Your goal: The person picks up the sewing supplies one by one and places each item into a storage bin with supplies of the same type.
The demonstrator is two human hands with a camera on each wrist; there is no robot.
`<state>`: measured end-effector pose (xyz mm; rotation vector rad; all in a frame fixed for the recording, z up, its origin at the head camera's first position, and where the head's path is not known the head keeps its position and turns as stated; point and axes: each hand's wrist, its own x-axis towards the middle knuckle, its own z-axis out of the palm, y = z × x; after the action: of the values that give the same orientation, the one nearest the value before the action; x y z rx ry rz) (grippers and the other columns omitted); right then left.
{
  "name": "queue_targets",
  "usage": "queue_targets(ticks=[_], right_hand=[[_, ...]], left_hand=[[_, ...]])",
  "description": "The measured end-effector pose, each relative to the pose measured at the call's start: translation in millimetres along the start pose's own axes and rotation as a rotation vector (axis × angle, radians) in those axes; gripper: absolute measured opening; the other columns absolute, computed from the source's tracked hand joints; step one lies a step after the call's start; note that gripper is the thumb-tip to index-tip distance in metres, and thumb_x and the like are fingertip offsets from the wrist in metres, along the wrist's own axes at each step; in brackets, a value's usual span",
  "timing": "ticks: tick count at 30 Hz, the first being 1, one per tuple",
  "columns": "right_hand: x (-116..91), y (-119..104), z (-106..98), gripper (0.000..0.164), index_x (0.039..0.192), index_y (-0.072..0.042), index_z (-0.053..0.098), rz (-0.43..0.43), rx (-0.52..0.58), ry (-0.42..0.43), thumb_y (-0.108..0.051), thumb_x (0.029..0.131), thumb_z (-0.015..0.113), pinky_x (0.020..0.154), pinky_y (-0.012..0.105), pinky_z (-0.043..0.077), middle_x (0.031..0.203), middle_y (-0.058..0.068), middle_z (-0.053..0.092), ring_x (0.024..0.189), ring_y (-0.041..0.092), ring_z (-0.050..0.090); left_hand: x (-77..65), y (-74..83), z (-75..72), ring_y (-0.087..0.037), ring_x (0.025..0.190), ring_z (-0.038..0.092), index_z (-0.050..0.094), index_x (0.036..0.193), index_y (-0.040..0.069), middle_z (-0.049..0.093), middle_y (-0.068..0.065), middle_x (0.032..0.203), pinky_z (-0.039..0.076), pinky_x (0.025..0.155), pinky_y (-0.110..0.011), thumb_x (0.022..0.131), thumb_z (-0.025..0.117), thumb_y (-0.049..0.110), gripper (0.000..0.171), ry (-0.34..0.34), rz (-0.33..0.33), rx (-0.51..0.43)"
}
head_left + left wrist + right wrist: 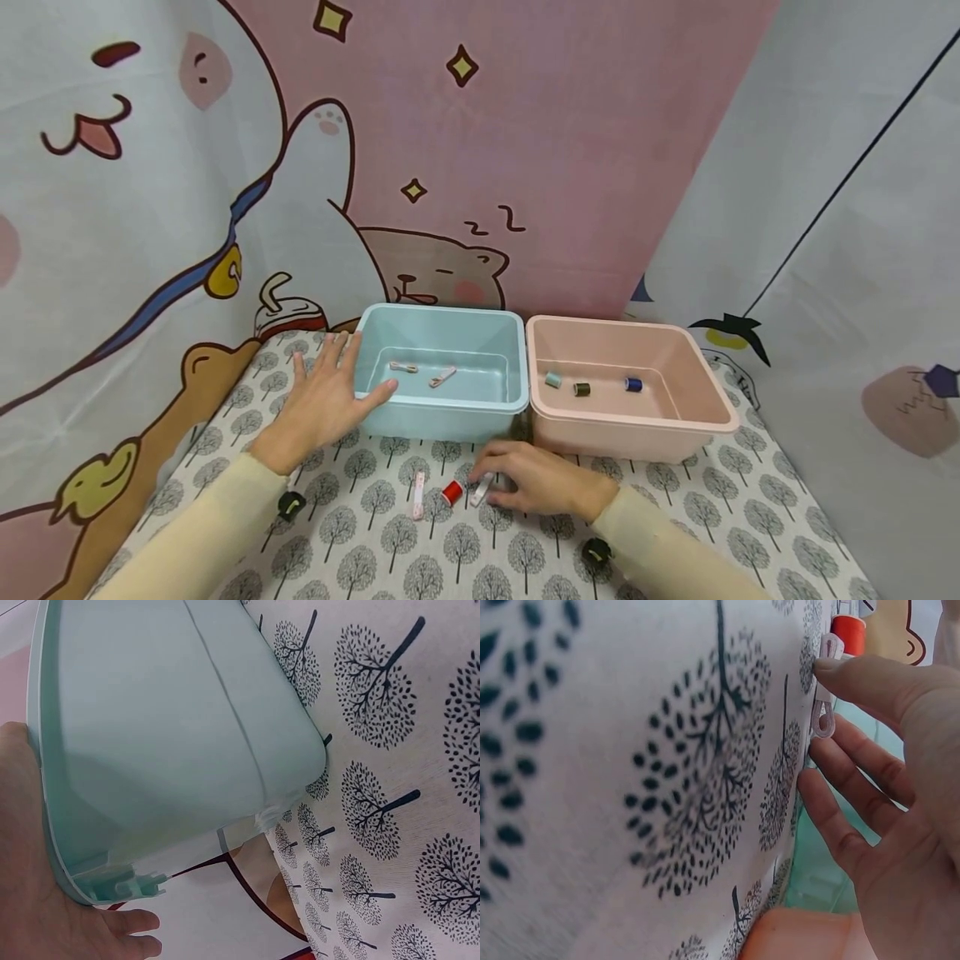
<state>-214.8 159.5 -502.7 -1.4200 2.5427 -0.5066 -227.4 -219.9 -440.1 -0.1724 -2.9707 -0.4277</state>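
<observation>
My left hand (326, 408) rests over the left rim of a light blue bin (427, 423), fingers spread and straight. Two small folded cord bundles lie inside it, one (403, 367) left of the other (442, 377). In front of the bins, my right hand (536, 477) pinches a pale folded cord bundle (481, 490) at the cloth; the thumb lies on it in the right wrist view, the index finger mostly hidden. Just left of it lies a red thread spool (452, 492), then another pinkish-white cord bundle (418, 496).
A peach bin (615, 442) stands right beside the blue one. It holds a pale teal spool (552, 379), an olive spool (582, 389) and a navy spool (633, 384). Tree-print cloth (360, 529) covers the table; a cartoon curtain (562, 150) hangs behind the bins.
</observation>
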Motion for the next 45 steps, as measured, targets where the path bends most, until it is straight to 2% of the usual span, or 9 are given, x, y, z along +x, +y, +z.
queue_targets(ticks=[7, 13, 20, 24, 30, 37, 45], right_hand=[[2, 2, 2, 0.034, 0.141, -0.025, 0.083, -0.021, 0.006, 0.007, -0.023, 0.107, 0.086, 0.118, 0.035, 0.065, 0.151, 0.0, 0.076, 0.137, 0.016, 0.075], [4, 2, 3, 0.032, 0.139, -0.026, 0.084, -0.002, 0.023, -0.005, -0.022, 0.108, 0.086, 0.116, 0.029, 0.064, 0.148, -0.003, 0.076, 0.133, 0.01, 0.074], [4, 4, 4, 0.028, 0.134, -0.023, 0.087, -0.011, 0.05, 0.005, -0.017, 0.107, 0.086, 0.102, 0.015, 0.063, 0.131, -0.008, 0.078, 0.111, -0.003, 0.072], [3, 5, 4, 0.026, 0.132, -0.023, 0.088, -0.042, 0.033, 0.024, -0.017, 0.107, 0.086, 0.096, 0.01, 0.062, 0.125, -0.009, 0.078, 0.105, -0.007, 0.07], [0, 5, 1, 0.025, 0.131, -0.022, 0.088, -0.062, 0.015, 0.049, -0.02, 0.106, 0.086, 0.093, 0.01, 0.062, 0.122, -0.009, 0.078, 0.101, -0.008, 0.069], [-3, 2, -6, 0.024, 0.13, -0.025, 0.088, -0.028, -0.002, 0.052, -0.021, 0.106, 0.087, 0.098, 0.01, 0.061, 0.122, -0.012, 0.077, 0.106, -0.007, 0.07], [-4, 1, -9, 0.025, 0.129, -0.022, 0.088, -0.083, -0.025, 0.089, -0.016, 0.105, 0.088, 0.099, 0.012, 0.063, 0.123, -0.009, 0.077, 0.108, -0.002, 0.074]], left_hand=[[-0.1, 0.5, 0.1, -0.053, 0.183, 0.006, 0.012, 0.187, 0.002, 0.012, -0.029, 0.194, -0.006, 0.136, -0.092, 0.109, 0.043, 0.09, 0.122, 0.001, -0.001, -0.004], [0.1, 0.3, -0.1, -0.052, 0.183, 0.005, 0.011, 0.187, 0.002, 0.012, -0.03, 0.194, -0.005, 0.135, -0.092, 0.11, 0.045, 0.088, 0.121, 0.0, 0.0, -0.006], [0.1, 1.2, -1.0, -0.052, 0.183, 0.005, 0.01, 0.187, 0.002, 0.01, -0.03, 0.194, -0.005, 0.135, -0.092, 0.109, 0.041, 0.091, 0.122, -0.008, -0.001, -0.003], [-0.4, 1.1, -1.0, -0.053, 0.183, 0.005, 0.011, 0.187, 0.002, 0.01, -0.029, 0.194, -0.005, 0.135, -0.092, 0.109, 0.041, 0.091, 0.122, -0.009, 0.001, -0.003], [-1.2, 1.2, -1.1, -0.054, 0.183, 0.005, 0.012, 0.186, 0.001, 0.011, -0.03, 0.194, -0.004, 0.134, -0.093, 0.11, 0.042, 0.09, 0.121, -0.003, 0.006, -0.009], [-0.9, 1.3, -0.5, -0.053, 0.183, 0.005, 0.013, 0.187, 0.001, 0.012, -0.029, 0.194, -0.004, 0.135, -0.092, 0.109, 0.042, 0.09, 0.121, 0.001, 0.006, -0.016], [-1.3, -0.2, 0.8, -0.053, 0.183, 0.004, 0.011, 0.187, 0.003, 0.01, -0.028, 0.195, -0.005, 0.136, -0.091, 0.109, 0.04, 0.092, 0.122, -0.008, 0.001, -0.009]])
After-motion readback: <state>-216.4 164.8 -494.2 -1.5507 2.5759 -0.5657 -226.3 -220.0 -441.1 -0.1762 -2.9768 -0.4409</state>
